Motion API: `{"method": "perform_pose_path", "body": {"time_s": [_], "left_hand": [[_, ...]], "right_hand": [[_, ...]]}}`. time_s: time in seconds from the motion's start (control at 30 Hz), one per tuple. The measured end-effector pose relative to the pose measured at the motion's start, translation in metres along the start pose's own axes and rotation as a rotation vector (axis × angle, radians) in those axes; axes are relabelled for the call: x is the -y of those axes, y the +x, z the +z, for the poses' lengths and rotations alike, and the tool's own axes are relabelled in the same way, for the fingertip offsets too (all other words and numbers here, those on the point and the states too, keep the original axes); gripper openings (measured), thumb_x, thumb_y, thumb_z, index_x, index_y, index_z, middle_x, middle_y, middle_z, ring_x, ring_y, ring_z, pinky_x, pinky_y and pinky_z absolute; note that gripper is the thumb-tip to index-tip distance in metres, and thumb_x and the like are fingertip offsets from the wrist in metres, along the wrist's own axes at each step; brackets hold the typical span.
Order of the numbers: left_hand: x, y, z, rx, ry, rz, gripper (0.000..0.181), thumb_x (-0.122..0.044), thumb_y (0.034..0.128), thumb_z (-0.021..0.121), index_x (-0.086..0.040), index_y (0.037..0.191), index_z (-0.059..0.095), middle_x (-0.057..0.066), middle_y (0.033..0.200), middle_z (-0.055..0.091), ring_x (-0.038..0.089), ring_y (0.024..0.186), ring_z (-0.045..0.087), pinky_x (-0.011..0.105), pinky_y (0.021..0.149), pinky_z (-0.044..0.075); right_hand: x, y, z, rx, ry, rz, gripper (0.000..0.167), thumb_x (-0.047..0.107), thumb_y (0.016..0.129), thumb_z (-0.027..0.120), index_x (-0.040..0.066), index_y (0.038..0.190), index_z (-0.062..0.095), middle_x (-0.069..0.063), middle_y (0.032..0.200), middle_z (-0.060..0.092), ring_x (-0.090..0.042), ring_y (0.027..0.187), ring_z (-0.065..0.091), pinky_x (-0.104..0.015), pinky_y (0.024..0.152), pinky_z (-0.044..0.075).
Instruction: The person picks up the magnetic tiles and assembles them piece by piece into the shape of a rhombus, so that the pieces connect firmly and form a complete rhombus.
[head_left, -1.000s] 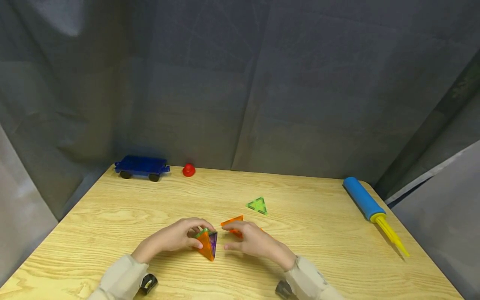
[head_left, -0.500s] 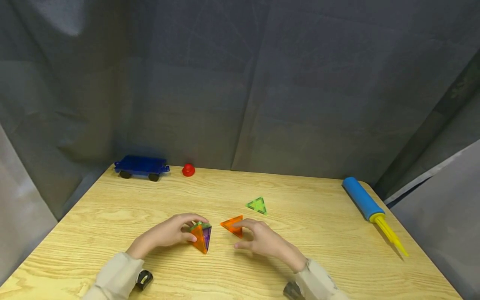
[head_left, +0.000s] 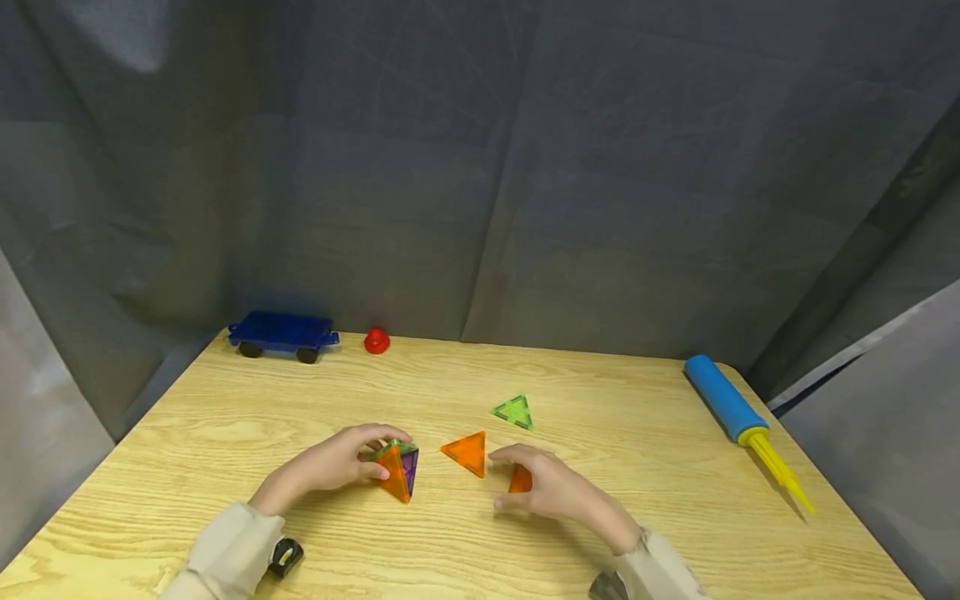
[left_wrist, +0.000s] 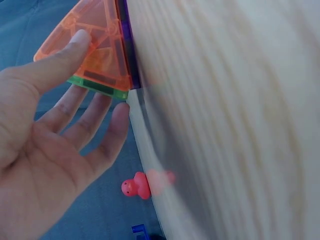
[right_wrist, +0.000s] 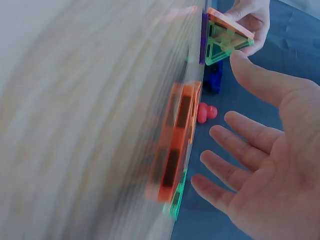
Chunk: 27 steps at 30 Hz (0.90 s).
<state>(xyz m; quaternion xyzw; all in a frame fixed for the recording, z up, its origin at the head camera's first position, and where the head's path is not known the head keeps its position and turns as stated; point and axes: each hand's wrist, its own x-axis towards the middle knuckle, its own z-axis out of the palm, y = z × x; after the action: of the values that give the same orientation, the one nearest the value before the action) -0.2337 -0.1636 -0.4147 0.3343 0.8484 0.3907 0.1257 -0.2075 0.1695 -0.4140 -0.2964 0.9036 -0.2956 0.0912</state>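
My left hand (head_left: pixel 333 460) holds a small pyramid (head_left: pixel 396 472) built of triangular magnetic tiles, its thumb on an orange side. Orange, purple and green faces show on that pyramid (left_wrist: pixel 100 50) in the left wrist view. Just right of it, an orange triangular magnetic tile (head_left: pixel 468 454) lies flat on the table. My right hand (head_left: pixel 555 490) hovers with spread fingers over a second orange tile (head_left: pixel 520 478), mostly hidden beneath it. In the right wrist view nothing sits between the fingers of the right hand (right_wrist: pixel 265 155). Behind lies a green triangular tile (head_left: pixel 515 412).
A blue toy wagon (head_left: pixel 283 332) and a red rubber duck (head_left: pixel 377 341) stand at the back left of the wooden table (head_left: pixel 225 433). Along the right edge lies a blue and yellow hand pump (head_left: pixel 727 400). A dark curtain (head_left: pixel 480 167) hangs behind.
My right hand has moved right, off the first orange tile and over the second. The left hand has shifted slightly left and back with the pyramid.
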Motion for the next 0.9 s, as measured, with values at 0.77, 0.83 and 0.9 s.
{"method": "perform_pose_path", "body": {"time_s": [0.77, 0.83, 0.9], "left_hand": [[0.001, 0.0, 0.0, 0.005, -0.01, -0.017, 0.045, -0.008, 0.0874, 0.066, -0.007, 0.131, 0.054, 0.015, 0.13, 0.054, 0.033, 0.11, 0.055, 0.047, 0.092, 0.047], [0.001, 0.0, 0.0, 0.006, -0.01, -0.019, 0.046, -0.008, 0.0876, 0.066, -0.007, 0.132, 0.054, 0.015, 0.13, 0.054, 0.033, 0.111, 0.055, 0.047, 0.092, 0.047], [0.001, 0.0, 0.0, 0.007, -0.016, -0.021, 0.046, -0.008, 0.0876, 0.066, -0.007, 0.132, 0.054, 0.015, 0.13, 0.054, 0.033, 0.111, 0.055, 0.047, 0.092, 0.047]], "right_hand": [[-0.021, -0.021, -0.011, 0.037, 0.065, 0.086, 0.069, 0.034, 0.081, 0.075, 0.0, 0.135, 0.049, -0.018, 0.136, 0.051, -0.039, 0.128, 0.043, -0.056, 0.102, 0.035], [-0.021, -0.021, -0.012, 0.04, 0.062, 0.085, 0.069, 0.033, 0.08, 0.076, 0.0, 0.135, 0.049, -0.018, 0.135, 0.052, -0.038, 0.127, 0.044, -0.055, 0.101, 0.036], [-0.021, -0.021, -0.012, 0.042, 0.06, 0.084, 0.069, 0.034, 0.08, 0.076, 0.0, 0.135, 0.05, -0.018, 0.135, 0.052, -0.037, 0.127, 0.045, -0.053, 0.101, 0.037]]}}
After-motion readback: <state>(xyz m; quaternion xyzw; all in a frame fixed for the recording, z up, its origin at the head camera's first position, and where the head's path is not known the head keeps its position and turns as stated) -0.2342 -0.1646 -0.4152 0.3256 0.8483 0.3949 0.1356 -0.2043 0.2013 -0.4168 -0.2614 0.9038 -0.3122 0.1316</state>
